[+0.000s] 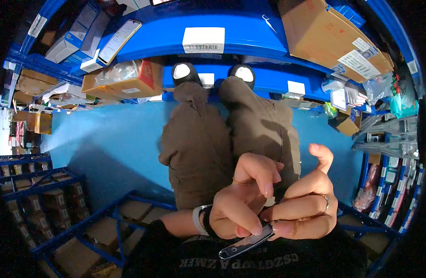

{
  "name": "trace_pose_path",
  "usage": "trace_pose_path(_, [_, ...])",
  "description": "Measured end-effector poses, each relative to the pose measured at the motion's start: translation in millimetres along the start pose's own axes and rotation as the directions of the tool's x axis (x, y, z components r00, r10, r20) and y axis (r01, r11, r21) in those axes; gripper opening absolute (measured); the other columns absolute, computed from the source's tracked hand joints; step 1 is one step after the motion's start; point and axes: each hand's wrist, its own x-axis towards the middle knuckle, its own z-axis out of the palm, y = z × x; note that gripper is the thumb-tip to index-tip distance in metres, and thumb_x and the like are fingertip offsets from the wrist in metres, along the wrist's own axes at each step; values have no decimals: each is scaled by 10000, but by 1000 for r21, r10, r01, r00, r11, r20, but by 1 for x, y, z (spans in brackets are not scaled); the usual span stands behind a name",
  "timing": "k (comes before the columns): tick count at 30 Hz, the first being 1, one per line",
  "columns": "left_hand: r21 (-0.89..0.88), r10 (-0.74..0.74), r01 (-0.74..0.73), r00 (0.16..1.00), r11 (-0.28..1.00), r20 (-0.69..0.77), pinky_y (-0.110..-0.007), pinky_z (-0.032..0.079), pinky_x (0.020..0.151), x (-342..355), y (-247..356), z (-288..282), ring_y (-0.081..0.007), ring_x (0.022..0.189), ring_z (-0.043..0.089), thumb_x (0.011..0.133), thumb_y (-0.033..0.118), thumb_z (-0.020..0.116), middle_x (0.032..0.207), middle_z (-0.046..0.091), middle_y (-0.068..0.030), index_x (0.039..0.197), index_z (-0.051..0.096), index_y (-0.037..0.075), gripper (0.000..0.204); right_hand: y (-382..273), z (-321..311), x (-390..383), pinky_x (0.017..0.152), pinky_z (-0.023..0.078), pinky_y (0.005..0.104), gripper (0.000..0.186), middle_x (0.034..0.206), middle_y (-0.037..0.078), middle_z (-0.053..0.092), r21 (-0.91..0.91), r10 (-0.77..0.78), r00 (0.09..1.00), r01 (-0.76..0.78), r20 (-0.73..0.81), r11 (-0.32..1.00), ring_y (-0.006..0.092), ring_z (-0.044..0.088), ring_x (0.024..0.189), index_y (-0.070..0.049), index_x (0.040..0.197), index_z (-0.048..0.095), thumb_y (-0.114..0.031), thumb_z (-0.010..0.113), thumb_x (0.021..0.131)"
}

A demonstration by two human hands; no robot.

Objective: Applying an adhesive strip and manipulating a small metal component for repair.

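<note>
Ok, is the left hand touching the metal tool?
Touching. In the head view, the left hand has its thumb tip pressed against the metal tool.

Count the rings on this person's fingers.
2: a gold-coloured ring on a left hand finger and a silver-coloured ring on a right hand finger. Others could be hidden where fingers overlap.

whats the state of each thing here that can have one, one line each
Slim shiny metal tool, held; open or shut unclear.
Bare left hand, gripping the tool.
Bare right hand, at the tool's upper end; grip unclear.
Slim rectangular smartphone, screen lit.
Brown-and-red cardboard box, open, clear plastic bagging inside.
Silver ring, worn on the right hand.
White wristband, worn on the left wrist.
</note>
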Motion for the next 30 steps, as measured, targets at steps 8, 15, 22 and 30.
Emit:
trace_pose_path(8, [-80,-73,71,997,994,-24,-492,283,961,2,8,-4,-234,886,365,849,453,487,936,388,-70,764,554,263,218,12,3,-4,896,312,518,152,614,-90,584,28,-8,996,10,-90,1000,68,480,555,-158,685,623,-119,669,545])
trace_pose_path(15, [-52,-77,76,997,996,-29,-495,275,974,-2,11,-9,-243,916,363,862,448,480,958,383,-71,767,547,266,217,8,10,0,908,299,516,101,626,-81,596,81,24,1000,-24,-10,996,66,482,567,-161,666,624,-134,669,579])
trace_pose_path(22, [-66,-60,62,998,996,35,-493,272,973,4,7,2,-221,887,350,883,423,441,955,368,-58,769,540,279,208,9,-12,4,916,289,523,94,644,-70,612,100,13,1000,-13,-1,995,67,487,583,-161,665,610,-154,685,609])
trace_pose_path(30, [-239,-181,159,981,958,-75,-485,196,1012,1,11,5,-231,949,323,863,437,457,982,346,-60,745,535,262,226,12,-21,-3,982,184,553,130,650,-105,597,124,-60,990,44,126,991,57,434,597,-196,741,524,-131,637,734])
